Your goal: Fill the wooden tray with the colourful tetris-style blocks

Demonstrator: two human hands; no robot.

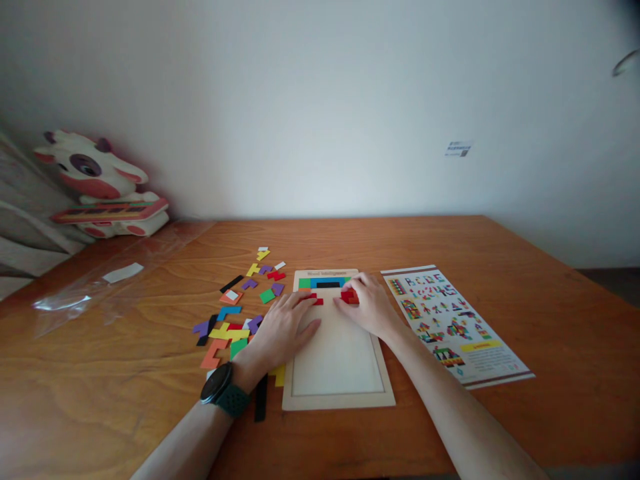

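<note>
A wooden puzzle board (337,357) lies in front of me, with green, blue, black and orange pieces set along its top end. My left hand (285,330) rests over the board's left edge, thumb spread from the fingers, its fingertips touching a red piece (319,301) at the upper left. At the upper right, my right hand (367,303) pinches another red puzzle piece (349,295) between thumb and fingers. My fingers partly cover both red pieces. The lower part of the board's tray shows pale bare wood.
Loose coloured pieces, such as an orange one (215,353) and a green one (267,296), are scattered left of the board. To the right lies a printed pattern sheet (480,327). Clear plastic wrap (75,303) and a cow toy keyboard (113,212) sit at the far left.
</note>
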